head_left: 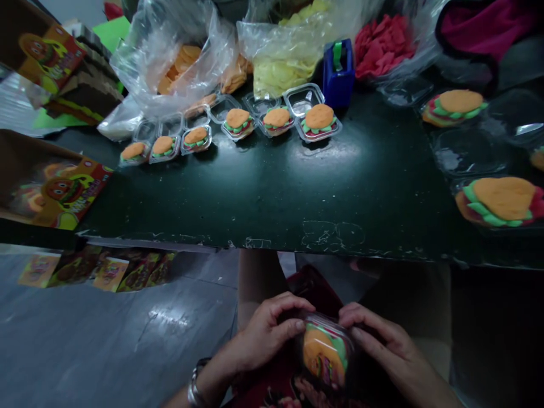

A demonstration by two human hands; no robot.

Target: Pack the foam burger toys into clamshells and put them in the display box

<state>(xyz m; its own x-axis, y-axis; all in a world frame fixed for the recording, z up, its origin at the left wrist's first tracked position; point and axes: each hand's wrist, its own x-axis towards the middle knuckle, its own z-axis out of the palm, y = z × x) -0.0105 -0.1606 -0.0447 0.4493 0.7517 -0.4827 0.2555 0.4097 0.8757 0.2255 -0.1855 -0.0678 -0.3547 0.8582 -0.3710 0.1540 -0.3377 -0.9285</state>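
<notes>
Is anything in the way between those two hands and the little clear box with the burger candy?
Nothing visible. The left hand and the right hand both grip the clear plastic box of orange burger-shaped candy directly, one on each side, below the dark green table.

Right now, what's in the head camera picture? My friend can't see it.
A left hand and right hand hold a clear burger candy pack below a dark green table. On it stand a row of open burger candy packs and a blue tape dispenser.

table (272,192) centre is open; burger packs (238,124) and bags (178,56) crowd the far edge.
</notes>
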